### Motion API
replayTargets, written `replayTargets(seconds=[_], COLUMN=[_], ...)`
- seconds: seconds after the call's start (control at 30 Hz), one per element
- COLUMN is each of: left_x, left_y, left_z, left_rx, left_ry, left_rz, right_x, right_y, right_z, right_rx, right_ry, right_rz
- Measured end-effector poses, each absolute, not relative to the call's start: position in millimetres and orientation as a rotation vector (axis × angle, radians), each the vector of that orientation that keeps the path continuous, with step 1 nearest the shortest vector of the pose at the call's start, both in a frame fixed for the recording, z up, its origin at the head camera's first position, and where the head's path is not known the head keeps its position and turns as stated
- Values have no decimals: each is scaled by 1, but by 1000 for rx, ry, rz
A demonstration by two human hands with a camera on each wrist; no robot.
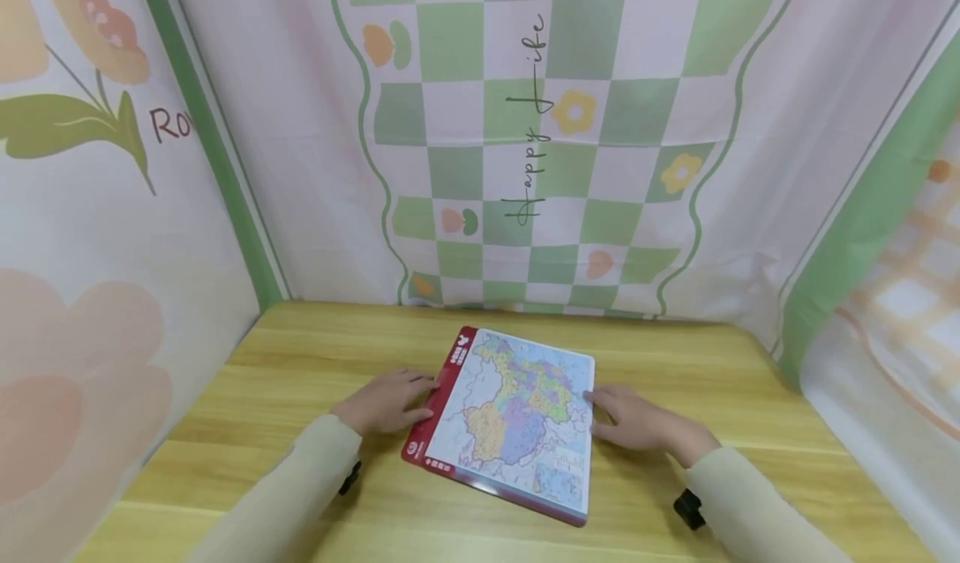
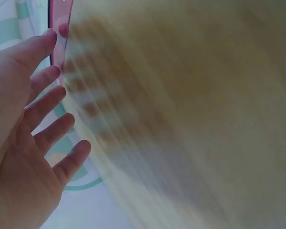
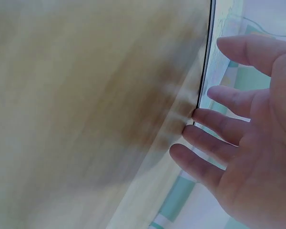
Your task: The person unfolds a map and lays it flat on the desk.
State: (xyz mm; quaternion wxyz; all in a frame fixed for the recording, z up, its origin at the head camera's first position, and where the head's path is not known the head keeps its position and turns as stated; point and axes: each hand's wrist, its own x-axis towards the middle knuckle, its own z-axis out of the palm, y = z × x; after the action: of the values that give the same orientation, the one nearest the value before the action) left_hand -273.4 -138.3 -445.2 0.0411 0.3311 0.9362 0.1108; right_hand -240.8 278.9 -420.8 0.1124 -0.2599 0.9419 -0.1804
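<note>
The step in hand looks like squaring up or steadying the map (image 1: pixel 517 417) from both sides. It lies flat on the table (image 1: pixel 300 379), between the hands — left hand (image 1: pixel 388 400) at its nine o'clock, by the red strip (image 1: pixel 452 373), right hand (image 1: pixel 637 419) at three. Fingers are spread and loosely extended, tips at the edges, neither hand clasping anything. The next move, I judge, calls for even pressure inward — or fingertips worked under both edges.
</note>
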Motion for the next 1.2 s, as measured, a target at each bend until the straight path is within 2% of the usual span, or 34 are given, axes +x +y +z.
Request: replayTargets(seconds=[0.23, 0.53, 1.2], left_x=[-284, -277, -268], left_y=[-138, -135, -137], left_z=[-458, -444, -442], left_rx=[991, 997, 907], left_ry=[2873, 2835, 2790], left_rz=[337, 383, 426], right_x=[-231, -225, -229], right_y=[277, 276, 267], right_z=[-419, -420, -422], right_rx=[-725, -739, -717], right_ry=[2739, 2717, 2795], right_rz=[-540, -545, -493])
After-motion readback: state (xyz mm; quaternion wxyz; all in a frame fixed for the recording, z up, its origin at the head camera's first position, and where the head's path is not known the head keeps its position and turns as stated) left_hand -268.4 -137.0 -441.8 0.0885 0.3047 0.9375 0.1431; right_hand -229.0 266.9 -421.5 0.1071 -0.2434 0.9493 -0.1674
